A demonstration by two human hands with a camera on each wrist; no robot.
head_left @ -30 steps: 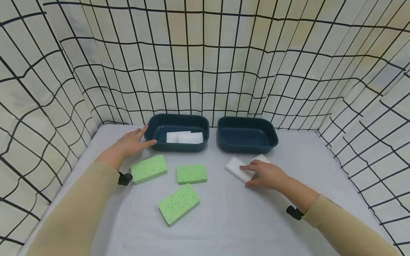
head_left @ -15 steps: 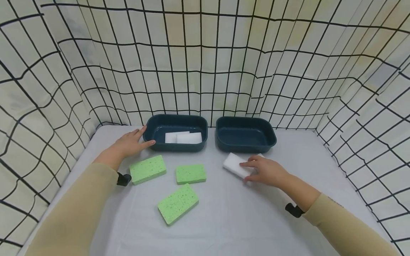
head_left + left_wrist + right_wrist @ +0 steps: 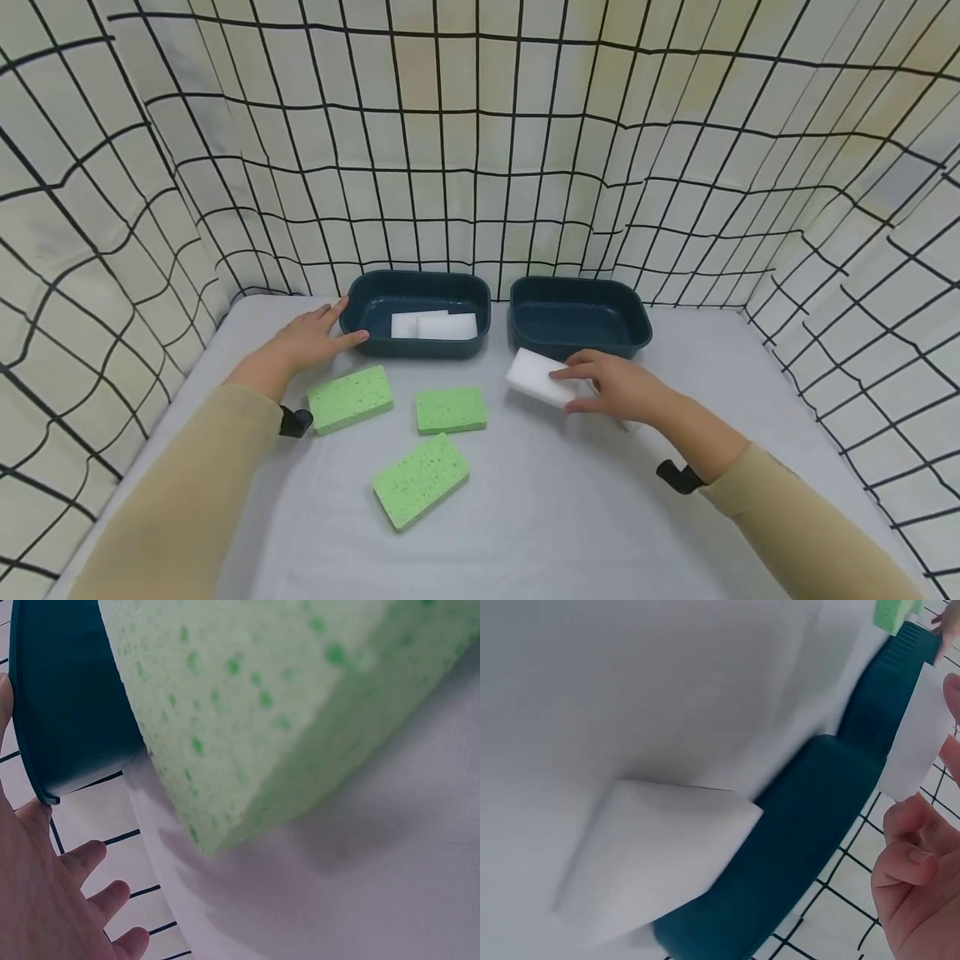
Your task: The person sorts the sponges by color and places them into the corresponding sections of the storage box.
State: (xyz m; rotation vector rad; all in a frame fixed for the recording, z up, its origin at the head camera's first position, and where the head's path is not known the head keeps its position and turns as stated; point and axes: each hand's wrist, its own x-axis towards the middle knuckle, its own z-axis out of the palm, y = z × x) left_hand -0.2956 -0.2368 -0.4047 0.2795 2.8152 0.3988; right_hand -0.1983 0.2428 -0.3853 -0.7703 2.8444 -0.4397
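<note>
My right hand (image 3: 572,390) pinches a white sponge (image 3: 532,377) by one end, lifted just in front of the empty right dark-teal tub (image 3: 577,285). The right wrist view shows this held sponge (image 3: 919,739) beyond my fingers (image 3: 911,859), and a second white sponge (image 3: 656,862) lying on the table against the tub (image 3: 802,847). My left hand (image 3: 326,333) lies flat on the table, its thumb at the left tub (image 3: 420,278), which holds two white sponges (image 3: 433,325). The left wrist view has my palm (image 3: 45,900) beside that tub (image 3: 67,712).
Three green sponges lie on the white table: one by my left wrist (image 3: 349,398), large in the left wrist view (image 3: 285,712), one in the middle (image 3: 450,409), one nearer me (image 3: 420,479). Grid-patterned cloth walls (image 3: 480,167) close in three sides.
My right hand has picked one white sponge up off the table and carried it left and toward the tubs. The other white sponge stays behind. My left hand has not moved.
</note>
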